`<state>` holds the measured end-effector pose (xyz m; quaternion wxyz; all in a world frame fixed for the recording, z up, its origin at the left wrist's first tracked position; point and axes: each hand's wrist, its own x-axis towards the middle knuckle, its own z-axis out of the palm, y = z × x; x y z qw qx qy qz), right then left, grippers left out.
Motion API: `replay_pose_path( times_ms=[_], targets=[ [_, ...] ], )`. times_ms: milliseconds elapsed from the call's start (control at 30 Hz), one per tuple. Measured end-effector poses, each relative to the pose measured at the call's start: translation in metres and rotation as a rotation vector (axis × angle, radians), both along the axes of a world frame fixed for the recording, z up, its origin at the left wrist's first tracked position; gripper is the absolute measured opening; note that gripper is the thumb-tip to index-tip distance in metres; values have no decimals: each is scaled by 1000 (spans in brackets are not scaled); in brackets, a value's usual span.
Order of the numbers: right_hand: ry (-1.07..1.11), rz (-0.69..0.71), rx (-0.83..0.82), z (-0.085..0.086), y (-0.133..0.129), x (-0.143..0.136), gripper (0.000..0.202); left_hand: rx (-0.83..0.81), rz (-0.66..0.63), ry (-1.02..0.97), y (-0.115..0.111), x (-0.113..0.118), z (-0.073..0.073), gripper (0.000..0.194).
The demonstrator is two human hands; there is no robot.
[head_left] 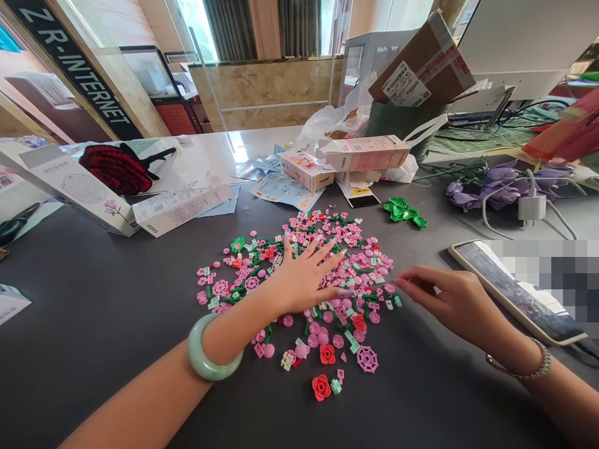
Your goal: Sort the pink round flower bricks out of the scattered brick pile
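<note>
Smooth pale-green bangle (201,362); slim silvery bracelet (543,366).

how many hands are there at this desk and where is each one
2. The left hand is spread over the pile of small pieces; the right hand is just right of the pile, left of the phone. No others show.

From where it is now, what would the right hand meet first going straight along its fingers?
Probably the nearest loose pink pieces, just ahead of the right hand; it might pass above them, as depth is unclear.
</note>
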<state>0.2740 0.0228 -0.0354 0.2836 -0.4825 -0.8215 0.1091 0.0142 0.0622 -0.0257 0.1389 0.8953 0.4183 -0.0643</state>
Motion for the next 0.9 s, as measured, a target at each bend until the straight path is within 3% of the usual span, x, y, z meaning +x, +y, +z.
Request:
replay_pose_path(
  times_ms=[400,900],
  targets=[
    [-10,3,-2,-1,0,0,31,-72,23,35,-13,0,11,81],
    [-15,-17,-34,-1,0,0,32,-140,70,151,-33,5,36,86]
  ],
)
